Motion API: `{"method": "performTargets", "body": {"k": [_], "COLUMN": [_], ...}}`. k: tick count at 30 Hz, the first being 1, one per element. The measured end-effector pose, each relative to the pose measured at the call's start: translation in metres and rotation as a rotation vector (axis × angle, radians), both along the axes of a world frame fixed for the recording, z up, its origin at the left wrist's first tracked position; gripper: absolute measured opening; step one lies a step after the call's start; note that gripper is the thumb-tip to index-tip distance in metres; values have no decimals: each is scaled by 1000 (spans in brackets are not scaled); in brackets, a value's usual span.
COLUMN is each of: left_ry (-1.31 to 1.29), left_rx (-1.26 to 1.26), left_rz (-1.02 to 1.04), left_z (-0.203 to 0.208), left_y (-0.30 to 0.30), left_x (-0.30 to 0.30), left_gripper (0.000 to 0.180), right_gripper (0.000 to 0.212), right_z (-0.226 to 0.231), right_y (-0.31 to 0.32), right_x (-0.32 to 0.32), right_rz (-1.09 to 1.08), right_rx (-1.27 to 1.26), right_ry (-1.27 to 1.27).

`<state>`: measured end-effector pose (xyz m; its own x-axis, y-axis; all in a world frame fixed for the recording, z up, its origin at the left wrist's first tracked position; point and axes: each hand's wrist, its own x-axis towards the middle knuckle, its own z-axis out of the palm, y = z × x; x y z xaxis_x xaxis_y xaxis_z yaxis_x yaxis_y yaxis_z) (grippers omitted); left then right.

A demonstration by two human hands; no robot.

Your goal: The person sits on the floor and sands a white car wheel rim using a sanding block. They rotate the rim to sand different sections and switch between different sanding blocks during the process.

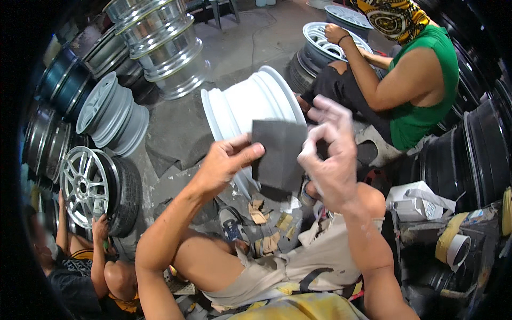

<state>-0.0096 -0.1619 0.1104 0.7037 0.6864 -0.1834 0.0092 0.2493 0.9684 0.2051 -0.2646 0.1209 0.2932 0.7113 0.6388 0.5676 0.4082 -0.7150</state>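
I hold up a dark grey sheet of sandpaper point(276, 154) with fold creases in it. My left hand point(226, 160) pinches its left edge between thumb and fingers. At the opposite edge, the thumb and forefinger of my right hand point(330, 154) close in a pinch; the other fingers are raised, dusted white and a little blurred. Right behind the sheet stands a white wheel rim point(245, 101), tilted on its side and partly hidden by the sheet and my hands.
Stacked chrome rims point(165, 48) rise at the far left, with grey rims point(112, 114) nearer. A person in green point(421, 85) works on a rim at right; another handles a tyred wheel point(85, 186) at lower left. A white jug point(413, 200) and tape roll point(457, 250) sit to my right.
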Motion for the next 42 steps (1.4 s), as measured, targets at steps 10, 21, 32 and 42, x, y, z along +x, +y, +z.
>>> {"method": "performTargets", "body": {"k": [10, 21, 32, 42], "left_ry": [77, 87, 4, 38], "left_rx": [226, 222, 85, 178], "left_rz": [272, 255, 96, -36], "left_z": [-15, 0, 6, -7], "left_y": [18, -7, -13, -19], "left_x": [-40, -46, -39, -40], "left_gripper": [45, 30, 35, 27], "right_gripper": [12, 18, 12, 35], "right_z": [37, -164, 35, 19], "right_y": [-166, -292, -81, 5], "right_x": [105, 114, 32, -17], "right_rz": [-430, -314, -98, 424], "right_rx": [-345, -1123, -266, -562], "right_ry": [-213, -429, -289, 16]}}
